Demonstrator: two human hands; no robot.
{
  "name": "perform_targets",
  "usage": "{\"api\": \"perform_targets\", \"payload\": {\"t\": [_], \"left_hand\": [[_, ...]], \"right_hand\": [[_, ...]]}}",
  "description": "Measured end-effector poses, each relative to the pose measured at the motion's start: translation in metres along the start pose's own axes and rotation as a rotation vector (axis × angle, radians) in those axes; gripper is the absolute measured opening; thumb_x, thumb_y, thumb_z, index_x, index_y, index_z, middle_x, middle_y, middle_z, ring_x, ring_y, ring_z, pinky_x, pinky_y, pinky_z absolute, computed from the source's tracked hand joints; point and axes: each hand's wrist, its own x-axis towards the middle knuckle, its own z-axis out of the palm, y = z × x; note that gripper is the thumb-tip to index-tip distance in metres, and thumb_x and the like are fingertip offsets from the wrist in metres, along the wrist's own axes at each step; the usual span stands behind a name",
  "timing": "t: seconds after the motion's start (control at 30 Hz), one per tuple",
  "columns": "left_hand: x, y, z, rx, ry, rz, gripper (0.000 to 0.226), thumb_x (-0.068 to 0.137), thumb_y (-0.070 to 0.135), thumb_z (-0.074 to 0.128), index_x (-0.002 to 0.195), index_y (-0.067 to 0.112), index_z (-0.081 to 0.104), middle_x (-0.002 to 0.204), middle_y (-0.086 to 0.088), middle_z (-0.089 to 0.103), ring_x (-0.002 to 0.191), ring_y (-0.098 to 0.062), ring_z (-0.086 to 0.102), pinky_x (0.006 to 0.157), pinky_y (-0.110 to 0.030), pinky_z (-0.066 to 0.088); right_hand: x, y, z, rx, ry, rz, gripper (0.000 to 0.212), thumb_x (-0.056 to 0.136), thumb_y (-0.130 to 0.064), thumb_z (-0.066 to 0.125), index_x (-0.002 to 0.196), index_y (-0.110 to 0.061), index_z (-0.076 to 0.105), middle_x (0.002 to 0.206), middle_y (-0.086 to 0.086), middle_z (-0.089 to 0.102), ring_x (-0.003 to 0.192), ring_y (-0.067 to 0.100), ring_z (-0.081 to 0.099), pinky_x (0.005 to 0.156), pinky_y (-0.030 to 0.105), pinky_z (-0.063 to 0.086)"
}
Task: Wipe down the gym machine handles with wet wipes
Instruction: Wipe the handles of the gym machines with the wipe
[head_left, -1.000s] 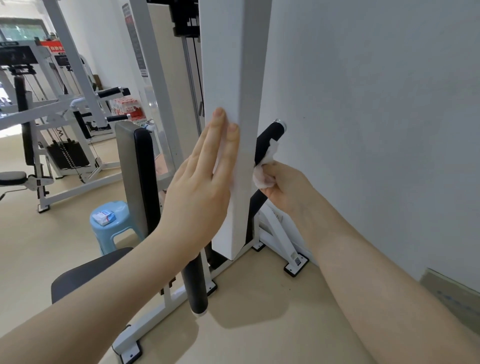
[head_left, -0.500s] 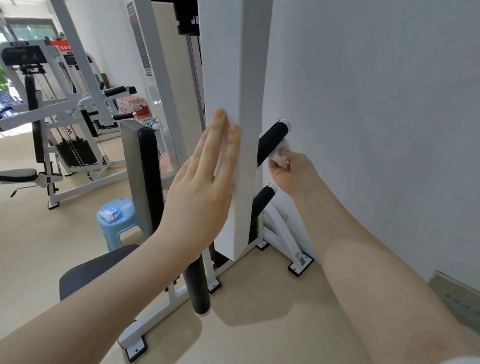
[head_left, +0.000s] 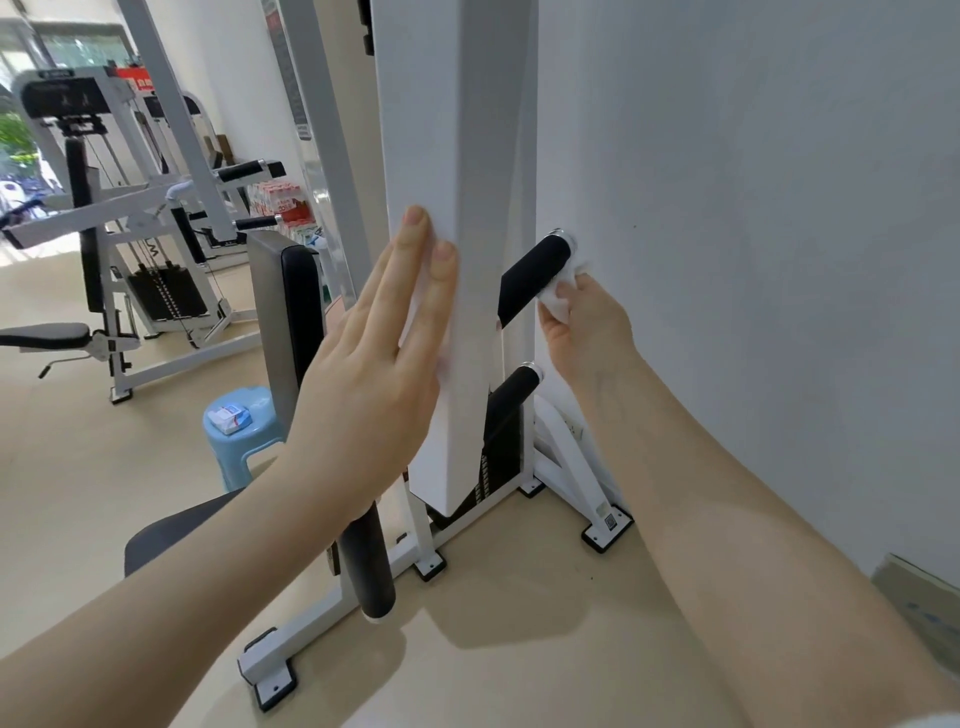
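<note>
A white gym machine column stands in front of me by the wall. Behind it an upper black handle with a chrome end cap slants up to the right. A lower black handle sits beneath it. My right hand pinches a crumpled white wet wipe against the underside of the upper handle near its tip. My left hand lies flat with straight fingers against the left face of the column.
A black foam roller hangs low beside the column, above the white base frame. A blue stool carries a wipes packet. A black seat is at lower left. Other machines stand at the far left; the wall is close on the right.
My right hand has slid the wipe up the upper handle from its lower part to near the chrome tip, uncovering the lower handle. My left hand stays flat on the column.
</note>
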Motion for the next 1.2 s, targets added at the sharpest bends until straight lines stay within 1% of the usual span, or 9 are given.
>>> {"api": "perform_targets", "payload": {"t": [0.13,0.23,0.4,0.53,0.7,0.8,0.87,1.03,1.2], "left_hand": [[-0.001,-0.004,0.001,0.020,0.002,0.001,0.064,0.088,-0.002,0.051,0.142,-0.003,0.016,0.148,-0.026,0.020,0.140,-0.031,0.019,0.109,-0.039,0.027],[-0.001,-0.009,0.002,0.029,0.006,0.006,0.064,0.087,-0.003,0.051,0.142,-0.002,0.017,0.148,-0.026,0.020,0.140,-0.031,0.019,0.107,-0.039,0.030],[-0.001,-0.007,0.001,0.001,-0.012,0.005,0.062,0.090,0.001,0.048,0.142,-0.002,0.015,0.149,-0.026,0.019,0.140,-0.032,0.018,0.107,-0.049,0.034],[0.000,-0.005,0.000,0.000,-0.013,0.009,0.061,0.090,0.004,0.049,0.142,-0.002,0.017,0.148,-0.027,0.020,0.139,-0.032,0.021,0.108,-0.039,0.030],[-0.001,0.000,-0.003,-0.019,-0.013,-0.009,0.058,0.091,0.005,0.047,0.141,-0.001,0.018,0.148,-0.026,0.019,0.139,-0.030,0.020,0.107,-0.038,0.030],[-0.002,0.006,-0.005,-0.042,0.008,-0.016,0.058,0.091,0.004,0.047,0.141,0.000,0.019,0.148,-0.024,0.019,0.139,-0.030,0.023,0.105,-0.037,0.033],[-0.002,0.013,-0.006,-0.061,0.006,-0.027,0.058,0.090,0.004,0.047,0.141,-0.001,0.020,0.149,-0.025,0.021,0.139,-0.031,0.023,0.104,-0.036,0.034],[0.001,0.031,-0.006,-0.100,-0.031,-0.059,0.065,0.086,0.000,0.055,0.141,-0.003,0.021,0.150,-0.026,0.020,0.140,-0.032,0.020,0.107,-0.034,0.028],[0.000,0.037,-0.015,-0.254,-0.098,-0.058,0.078,0.076,-0.005,0.058,0.142,-0.002,0.017,0.151,-0.024,0.014,0.141,-0.032,0.013,0.115,-0.024,0.011]], "right_hand": [[-0.036,0.019,-0.003,-0.374,-0.079,-0.214,0.023,0.094,-0.015,0.050,0.079,-0.023,0.066,0.075,-0.001,0.054,0.068,0.009,0.050,0.070,0.021,0.045],[-0.049,0.023,-0.010,-0.619,-0.180,-0.413,0.024,0.094,-0.011,0.050,0.109,-0.021,0.066,0.093,0.001,0.059,0.079,0.004,0.053,0.074,0.011,0.040],[0.006,-0.020,-0.003,-1.016,0.082,-0.857,0.034,0.093,0.001,0.040,0.117,-0.005,0.062,0.097,0.009,0.047,0.087,0.020,0.049,0.072,0.000,0.033],[0.028,-0.016,0.009,-1.234,-0.160,-0.889,0.033,0.081,-0.006,0.040,0.091,0.000,0.070,0.090,0.002,0.050,0.097,0.035,0.052,0.083,0.032,0.041],[-0.007,-0.015,0.020,-1.388,-0.463,-0.893,0.046,0.075,-0.003,0.026,0.089,-0.001,0.071,0.089,0.001,0.054,0.086,0.020,0.043,0.082,0.025,0.033],[-0.037,-0.014,0.016,-1.255,-0.574,-0.804,0.035,0.078,0.017,0.036,0.080,0.002,0.068,0.080,0.000,0.050,0.078,0.019,0.047,0.072,0.014,0.036],[-0.056,-0.011,0.008,-1.119,-0.463,-0.712,0.034,0.078,0.018,0.039,0.075,-0.003,0.066,0.076,-0.002,0.052,0.075,0.019,0.049,0.067,0.007,0.034],[-0.105,-0.017,-0.023,-0.239,-0.142,-0.199,0.028,0.084,0.009,0.047,0.093,-0.003,0.070,0.073,-0.001,0.066,0.065,0.011,0.061,0.060,0.015,0.049],[-0.149,-0.028,-0.034,-0.142,-0.109,-0.357,0.031,0.088,0.005,0.048,0.081,-0.015,0.071,0.077,-0.005,0.070,0.076,0.005,0.066,0.072,0.016,0.051]]}}
